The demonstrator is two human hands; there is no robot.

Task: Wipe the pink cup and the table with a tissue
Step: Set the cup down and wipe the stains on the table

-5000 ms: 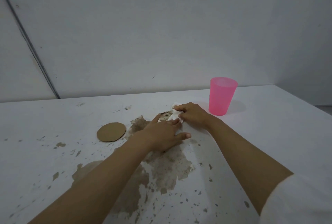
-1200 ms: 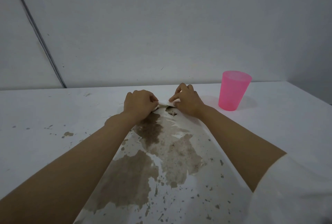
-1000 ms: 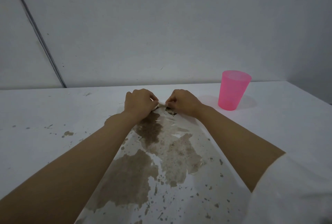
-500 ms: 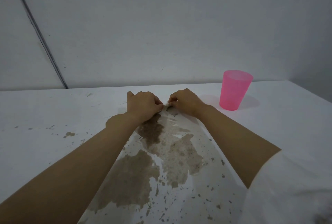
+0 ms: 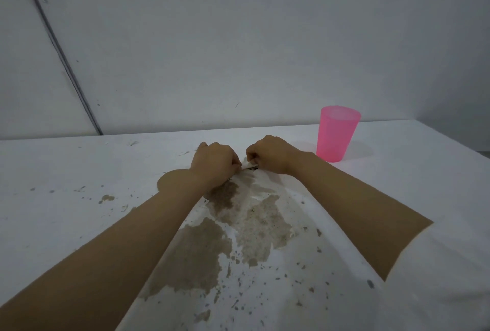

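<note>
White and crumpled, the tissue (image 5: 249, 165) shows only as a small scrap between two fists in the head view, low over the table (image 5: 66, 171) near its far edge. The left hand (image 5: 214, 163) is curled tight, its knuckles towards the camera, and it pinches the left end of the tissue; the right hand (image 5: 273, 154) is curled the same way and pinches the right end, so the two hands sit just beside each other with the scrap bridging them. The fingertips themselves are tucked under and hidden. The scrap carries a dark smear at its lower edge (soil or shadow, I cannot tell which). The pink cup (image 5: 336, 137) stands upright on the table to the right of the right hand, apart from it, mouth up. Brown stains (image 5: 201, 253) spread over the white tabletop from just below the hands towards the camera, with small specks scattered around them. A white sleeve (image 5: 437, 264) covers the right upper arm. A grey wall (image 5: 238, 38) rises behind the table, with a dark line (image 5: 61, 49) running slantwise down it
</note>
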